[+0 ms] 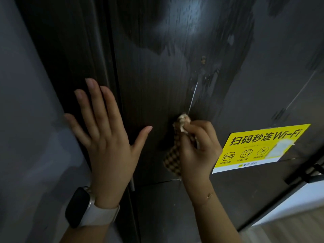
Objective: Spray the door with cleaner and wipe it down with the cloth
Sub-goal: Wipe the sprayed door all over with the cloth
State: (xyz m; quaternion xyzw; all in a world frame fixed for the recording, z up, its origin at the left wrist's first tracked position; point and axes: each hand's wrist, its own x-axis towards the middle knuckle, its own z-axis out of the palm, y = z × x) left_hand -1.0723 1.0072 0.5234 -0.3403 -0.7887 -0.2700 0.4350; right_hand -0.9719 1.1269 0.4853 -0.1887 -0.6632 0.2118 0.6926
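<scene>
Door: the dark wood-grain door [154,71] fills the middle of the view, its grain running up and down.
Door surface: a pale wet sheen spreads over the upper part, with streaks and small droplets; the lower part looks dull and dry.
Marks: flecks of light residue sit on the right side of the door, above a thin pale line that slants down toward the cloth.
Left hand: the left hand [107,137] lies flat against the door's left edge and the dark frame [70,50], with all 5 fingers straight and spread, holding nothing.
Right hand: the right hand [198,148] has its fingers curled tight round the cloth, pressing the bunched end to the door.
Cloth: the cloth [175,155] is checked in brown and cream; 1 wad pokes out above the fingers and a flap hangs below the hand, against the door at mid-height.
Sticker: a yellow Wi-Fi sticker [259,146] is stuck just right of the right hand, its lower right patch scraped pale.
Wrists: a watch [82,206] with a light strap on the left wrist, a thin bracelet [208,196] on the right.
Room: a grey wall [26,120] on the left; pale flooring [289,228] at the bottom right.
Cleaner: not visible in this view.
</scene>
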